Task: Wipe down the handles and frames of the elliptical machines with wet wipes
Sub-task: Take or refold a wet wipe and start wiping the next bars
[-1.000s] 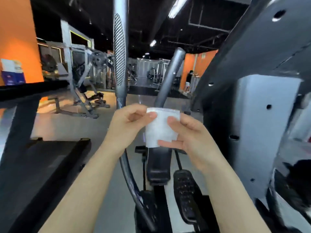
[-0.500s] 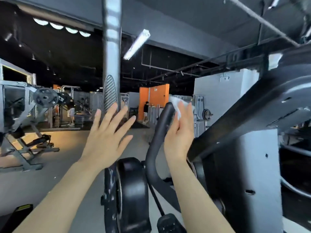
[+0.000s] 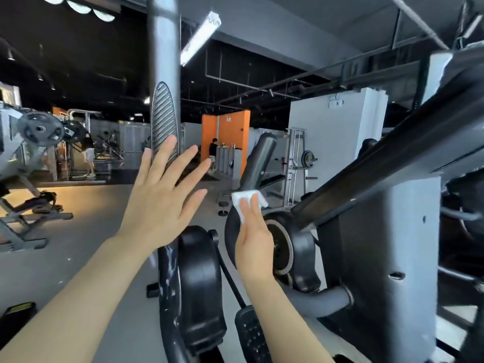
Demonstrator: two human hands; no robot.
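**Wipe pressed to the black handle**

The right hand (image 3: pixel 252 241) held the white wet wipe (image 3: pixel 247 200) flat under straight, closed fingers against the black handle (image 3: pixel 255 163) of the elliptical machine, low on its shaft. The left hand (image 3: pixel 163 203) hovered empty, fingers spread apart, before the grey ribbed handle (image 3: pixel 164 121).

White wet wipe (image 3: pixel 246 203) on a black elliptical handle (image 3: pixel 258 163)

The folded wipe is pressed flat against the tilted handle's lower part, above the round black frame housing (image 3: pixel 288 247).
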